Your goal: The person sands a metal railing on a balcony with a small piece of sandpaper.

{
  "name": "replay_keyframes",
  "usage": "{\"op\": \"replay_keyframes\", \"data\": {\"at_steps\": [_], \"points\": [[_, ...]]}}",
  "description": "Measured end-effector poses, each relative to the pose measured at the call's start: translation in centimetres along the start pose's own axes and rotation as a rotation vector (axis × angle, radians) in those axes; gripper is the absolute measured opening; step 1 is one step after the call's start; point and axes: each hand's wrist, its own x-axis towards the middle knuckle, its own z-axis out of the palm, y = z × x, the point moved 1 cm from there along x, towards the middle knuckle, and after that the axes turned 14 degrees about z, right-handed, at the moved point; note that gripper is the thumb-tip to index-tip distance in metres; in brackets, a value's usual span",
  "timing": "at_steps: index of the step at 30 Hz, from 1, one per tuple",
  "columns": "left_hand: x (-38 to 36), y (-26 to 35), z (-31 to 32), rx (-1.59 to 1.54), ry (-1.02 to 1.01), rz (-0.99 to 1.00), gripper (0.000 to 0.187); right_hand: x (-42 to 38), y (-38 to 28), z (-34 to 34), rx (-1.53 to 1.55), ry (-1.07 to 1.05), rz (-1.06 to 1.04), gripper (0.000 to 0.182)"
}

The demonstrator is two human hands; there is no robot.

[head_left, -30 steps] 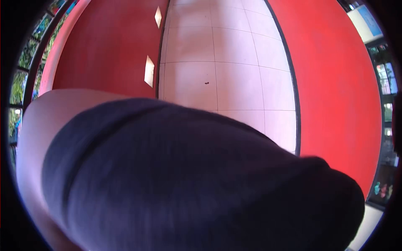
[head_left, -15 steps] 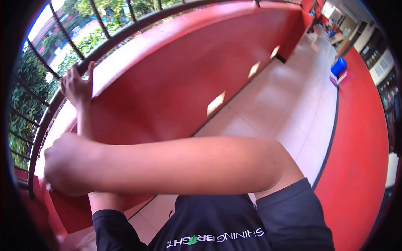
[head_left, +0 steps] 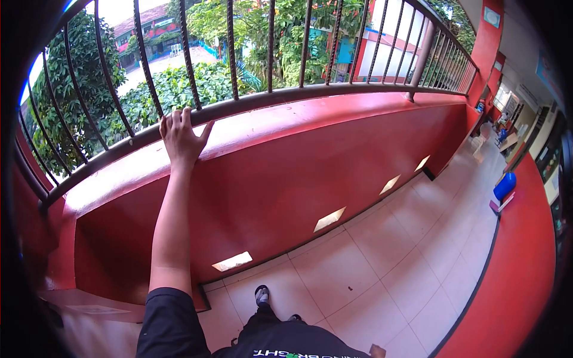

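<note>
My left hand (head_left: 184,140) rests at the lower rail (head_left: 239,106) of a dark metal railing. Its fingers lie over the rail and the thumb stretches out to the side, above the red ledge (head_left: 286,117). A small brownish patch, apparently part of my right hand (head_left: 377,351), shows at the bottom edge beside my black shirt (head_left: 280,343); its fingers cannot be made out. Twisted vertical bars (head_left: 231,53) rise from the rail just past my left hand.
Below the ledge, a red wall (head_left: 298,167) has several light openings along its foot. My sandalled foot (head_left: 262,293) stands on pale floor tiles (head_left: 322,268). Along the right runs a red raised surface (head_left: 525,256), with a blue object (head_left: 505,186) beside it. People are far down the corridor.
My right arm, stretched across the view with its hand closed at the left, has dropped to the bottom edge. The view has shifted, showing more railing; my left hand stays at the rail.
</note>
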Motion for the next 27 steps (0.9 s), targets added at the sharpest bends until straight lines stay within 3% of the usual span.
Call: {"op": "replay_keyframes", "data": {"at_steps": [4,7,8,10,12,14,17,19,21,24,25,26,27], "points": [[0.2,0.3,0.1,0.029,-0.018,0.004,0.069,-12.9,-1.4,0.9,0.309,0.276,0.017,0.041],[0.3,0.3,-0.1,0.046,-0.080,0.014,0.074,-9.0,-10.8,5.5,0.522,0.210,0.217,0.049],[0.4,0.2,-0.1,0.067,-0.132,0.023,0.076,-9.2,-15.5,8.2,0.569,0.144,0.166,0.050],[0.9,0.2,-0.2,0.023,-0.215,-0.009,0.081,-12.6,-26.4,13.9,0.576,-0.029,-0.054,0.050],[0.4,1.2,0.4,0.033,0.015,0.082,0.080,-16.7,-37.5,18.8,0.560,-0.225,-0.238,0.052],[1.3,3.0,-0.2,-0.031,0.102,0.282,0.074,-23.3,-47.4,23.0,0.617,-0.316,-0.437,0.042],[4.5,5.8,0.5,-0.285,-0.016,0.428,0.071,-32.8,-58.2,26.9,0.608,-0.451,-0.735,0.034],[6.9,7.1,2.2,-0.275,-0.095,0.464,0.073,-37.3,-63.6,28.5,0.638,-0.385,-0.925,0.025],[8.8,7.9,4.3,-0.138,-0.121,0.565,0.079,-43.4,-68.3,28.8,0.549,-0.196,-1.272,0.021],[9.9,9.6,5.9,-0.068,-0.190,0.632,0.082,-50.3,-75.9,29.8,0.482,0.160,-1.626,0.027],[10.4,10.0,6.2,-0.050,-0.103,0.653,0.076,-52.6,-78.1,30.1,0.398,0.253,-1.780,0.026],[11.3,10.4,6.3,-0.065,-0.103,0.656,0.076,-53.3,-80.6,30.6,0.328,0.293,-1.825,0.026],[12.1,10.7,6.5,-0.136,-0.289,0.612,0.071,-53.9,-82.5,30.8,0.217,0.388,-1.822,0.027]]}}
